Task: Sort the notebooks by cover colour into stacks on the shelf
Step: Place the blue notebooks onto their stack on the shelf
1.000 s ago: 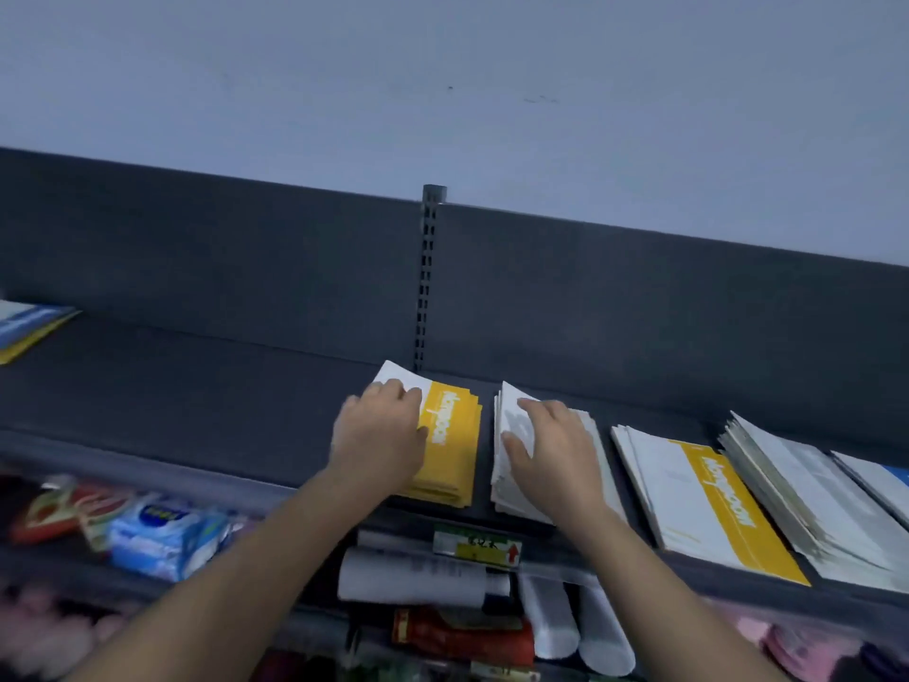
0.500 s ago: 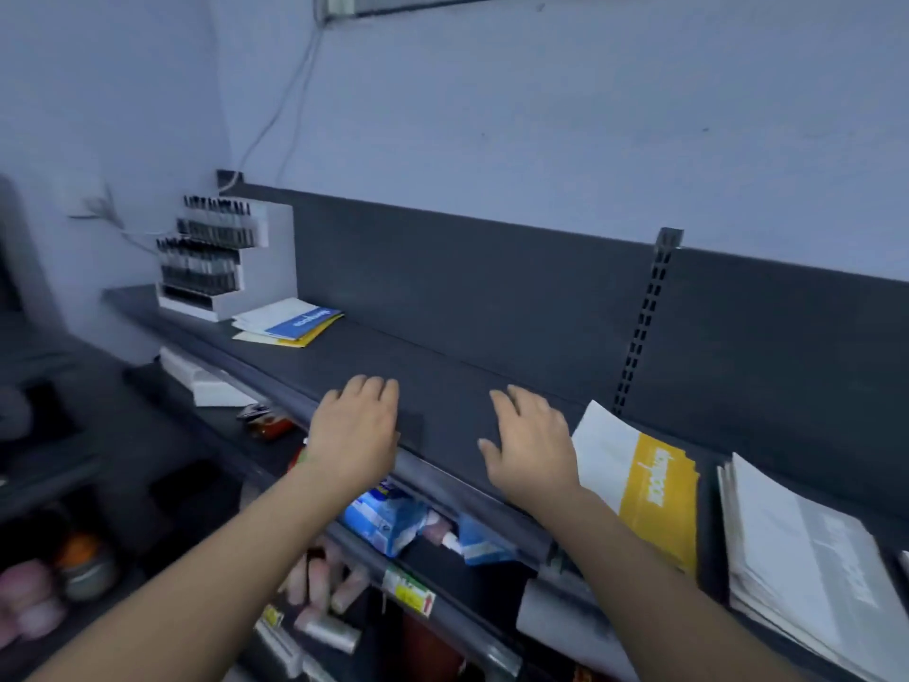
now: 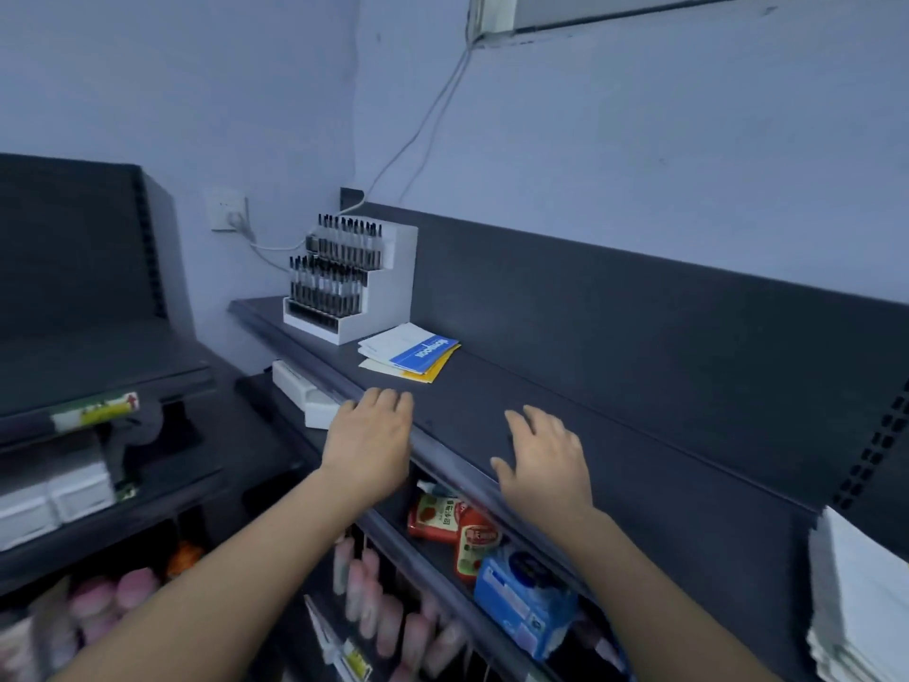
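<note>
Unsorted pile ahead and to your left; your left hand (image 3: 369,435) is the nearer one.
Both it and your right hand (image 3: 543,460) hover with fingers straight and holding nothing over the front edge of the shelf (image 3: 615,435). The small pile of notebooks (image 3: 410,356), blue cover over yellow, lies flat and fanned farther along, just beside the pen display (image 3: 359,287), a corner pointing toward you.
</note>
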A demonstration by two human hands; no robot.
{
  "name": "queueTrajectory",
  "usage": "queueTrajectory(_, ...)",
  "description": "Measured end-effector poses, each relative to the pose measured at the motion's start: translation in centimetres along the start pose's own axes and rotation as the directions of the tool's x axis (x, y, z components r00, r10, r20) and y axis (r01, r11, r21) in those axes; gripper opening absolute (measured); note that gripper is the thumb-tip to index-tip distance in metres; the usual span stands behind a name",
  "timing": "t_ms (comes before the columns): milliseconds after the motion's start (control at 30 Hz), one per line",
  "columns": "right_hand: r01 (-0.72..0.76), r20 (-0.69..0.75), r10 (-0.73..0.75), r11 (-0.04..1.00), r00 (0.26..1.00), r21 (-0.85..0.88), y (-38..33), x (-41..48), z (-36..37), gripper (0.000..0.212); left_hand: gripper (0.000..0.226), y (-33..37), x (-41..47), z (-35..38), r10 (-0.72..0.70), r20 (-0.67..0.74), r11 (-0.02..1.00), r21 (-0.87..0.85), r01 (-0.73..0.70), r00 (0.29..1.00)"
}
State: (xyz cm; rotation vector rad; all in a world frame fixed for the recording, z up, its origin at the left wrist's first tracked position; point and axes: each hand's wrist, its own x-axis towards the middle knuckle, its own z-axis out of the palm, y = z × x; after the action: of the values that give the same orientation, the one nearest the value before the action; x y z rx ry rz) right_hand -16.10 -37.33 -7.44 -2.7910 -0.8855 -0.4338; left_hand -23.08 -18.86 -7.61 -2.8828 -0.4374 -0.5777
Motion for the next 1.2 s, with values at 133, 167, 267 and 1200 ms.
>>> queueTrajectory(133,0.002,0.011,-0.002,1.000,1.000,0.020,-2.2,3.2,1.7,0.061,0.052,-3.2,2.1,1.8,0.000,0.015,1.000,-0.002,0.000,1.000)
queueTrajectory(167,0.006,0.011,-0.006,1.000,1.000,0.024,-2.7,4.1,2.1,0.061,0.052,-3.8,2.7,2.3,-0.001,0.020,1.000,-0.005,0.001,1.000)
queueTrajectory(267,0.012,0.020,-0.012,1.000,1.000,0.024,-3.6,6.8,3.4,0.061,0.054,-5.5,4.8,3.9,-0.008,0.032,1.000,-0.007,0.009,0.999)
queueTrajectory(1200,-0.051,0.284,0.036,0.998,0.958,0.046,-6.2,30.6,16.5,0.074,0.021,-15.2,28.5,18.9,-0.020,0.340,0.877,-0.445,0.180,0.940)
